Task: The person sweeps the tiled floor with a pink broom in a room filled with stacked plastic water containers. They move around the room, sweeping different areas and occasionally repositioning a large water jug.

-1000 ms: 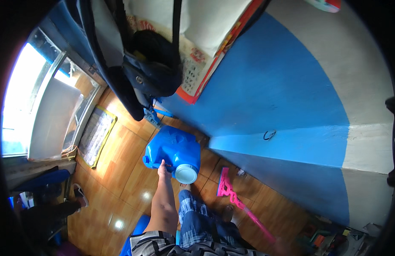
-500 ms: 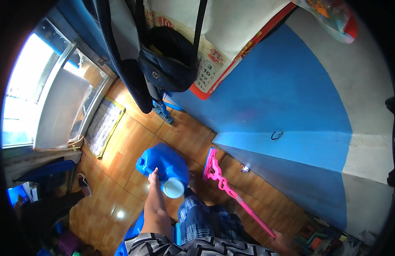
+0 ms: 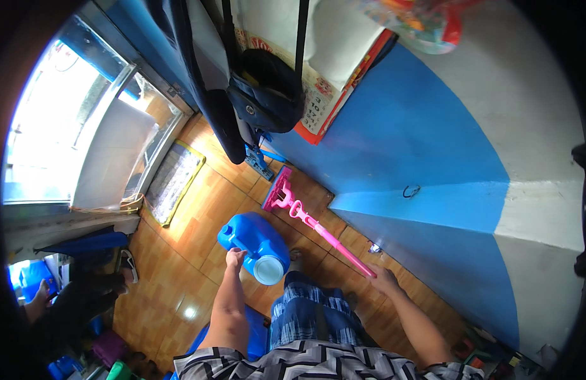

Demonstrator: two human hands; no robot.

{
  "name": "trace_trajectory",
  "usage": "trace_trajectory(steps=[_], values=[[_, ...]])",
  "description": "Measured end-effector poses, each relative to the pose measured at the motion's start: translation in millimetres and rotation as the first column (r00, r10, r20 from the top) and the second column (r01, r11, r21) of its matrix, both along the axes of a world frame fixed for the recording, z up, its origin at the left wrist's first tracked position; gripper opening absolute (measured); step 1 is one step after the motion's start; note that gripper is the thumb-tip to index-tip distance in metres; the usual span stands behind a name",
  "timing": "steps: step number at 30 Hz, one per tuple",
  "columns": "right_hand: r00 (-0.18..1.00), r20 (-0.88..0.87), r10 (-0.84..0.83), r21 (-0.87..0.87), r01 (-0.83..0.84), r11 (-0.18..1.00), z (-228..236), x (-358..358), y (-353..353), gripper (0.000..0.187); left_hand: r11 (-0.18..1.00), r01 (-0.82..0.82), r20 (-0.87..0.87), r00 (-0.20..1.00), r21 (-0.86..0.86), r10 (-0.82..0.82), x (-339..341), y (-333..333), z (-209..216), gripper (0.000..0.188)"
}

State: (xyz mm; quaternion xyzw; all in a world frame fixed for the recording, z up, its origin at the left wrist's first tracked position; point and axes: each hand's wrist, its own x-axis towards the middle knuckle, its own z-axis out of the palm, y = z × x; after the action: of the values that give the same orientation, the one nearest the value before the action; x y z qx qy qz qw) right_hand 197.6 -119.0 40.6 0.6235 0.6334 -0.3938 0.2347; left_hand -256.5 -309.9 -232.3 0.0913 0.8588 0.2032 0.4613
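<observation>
My left hand (image 3: pixel 236 258) is closed round the handle of a large blue water jug (image 3: pixel 262 235), which has a wide whitish cap (image 3: pixel 267 270) on its near side and a small blue knob at its far left. My right hand (image 3: pixel 386 280) grips the end of a pink mop handle (image 3: pixel 331 239). The mop's flat pink head (image 3: pixel 277 189) is at the far end, beyond the jug and close to the blue wall. My legs and feet are just on the near side of the jug.
A blue wall (image 3: pixel 407 139) with a hook runs along the right. Bags (image 3: pixel 267 95) and a calendar (image 3: pixel 318 104) hang at the top. A mat (image 3: pixel 174 183) lies by the glass door. Another person's shoe (image 3: pixel 129 266) is at left. Another blue container (image 3: pixel 257 332) stands beside my legs.
My right hand has come forward and left, pushing the mop head farther out toward the wall. The view has shifted a little. The jug stays in my left hand.
</observation>
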Motion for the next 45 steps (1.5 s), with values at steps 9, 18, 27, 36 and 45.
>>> trace_trajectory(steps=[9,18,27,36,45], values=[[0.978,0.077,-0.195,-0.187,0.207,0.96,23,64,-66,0.046,0.99,0.138,0.072,0.987,0.039,-0.14,10,-47,47,0.035],[0.763,0.005,-0.647,-0.354,0.606,0.712,78,88,-121,0.036,0.996,0.042,0.172,0.984,0.074,-0.054,45,-83,107,0.025],[0.667,-0.086,-0.74,-0.414,0.652,0.635,19,46,-113,0.034,0.984,0.177,0.118,0.978,-0.019,-0.173,30,-127,116,0.039],[0.554,-0.028,-0.832,-0.58,0.669,0.465,64,66,-137,0.037,0.973,0.196,0.053,0.978,0.119,-0.203,28,-84,143,0.037],[0.511,-0.07,-0.857,-0.606,0.661,0.443,11,43,-125,0.034,0.961,0.228,0.022,0.972,0.157,-0.235,33,-78,163,0.033]])
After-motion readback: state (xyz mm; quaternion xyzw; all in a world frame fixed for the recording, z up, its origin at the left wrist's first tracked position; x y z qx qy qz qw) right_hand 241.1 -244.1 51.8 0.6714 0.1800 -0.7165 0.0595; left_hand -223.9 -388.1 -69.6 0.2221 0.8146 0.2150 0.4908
